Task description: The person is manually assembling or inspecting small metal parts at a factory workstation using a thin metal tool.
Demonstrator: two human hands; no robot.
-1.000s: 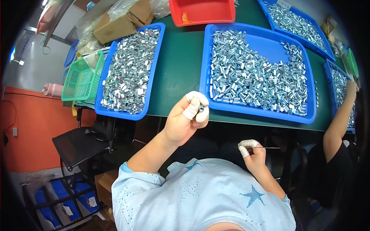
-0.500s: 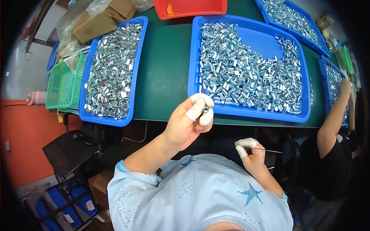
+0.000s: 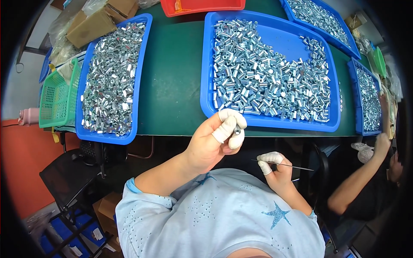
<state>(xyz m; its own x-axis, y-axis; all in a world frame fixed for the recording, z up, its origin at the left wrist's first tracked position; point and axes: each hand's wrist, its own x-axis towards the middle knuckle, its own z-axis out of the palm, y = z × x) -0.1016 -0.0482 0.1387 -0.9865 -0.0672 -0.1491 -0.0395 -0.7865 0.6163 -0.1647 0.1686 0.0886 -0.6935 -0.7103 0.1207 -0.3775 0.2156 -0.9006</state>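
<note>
Between white-covered fingertips, my left hand (image 3: pixel 215 139) pinches a small metal sleeve (image 3: pixel 237 130) with its open end showing. It is raised at the front edge of a large blue tray (image 3: pixel 275 121) full of similar shiny metal sleeves (image 3: pixel 266 77). Lower and to the right, my right hand (image 3: pixel 277 170) also wears white finger covers. Its fingers close on a thin metal rod (image 3: pixel 301 167), which points left toward the left hand but stays apart from the sleeve.
Another blue tray of metal pieces (image 3: pixel 114 81) lies on the left of the green table (image 3: pixel 172 77), beside a green basket (image 3: pixel 56 99). A red bin (image 3: pixel 202 6) stands at the back. Farther right are more filled blue trays (image 3: pixel 368 99) and a co-worker's arm (image 3: pixel 361 180).
The view has shifted slightly, so the trays sit farther left and higher. Both my hands keep their grips. The co-worker's arm has come down from the right tray.
</note>
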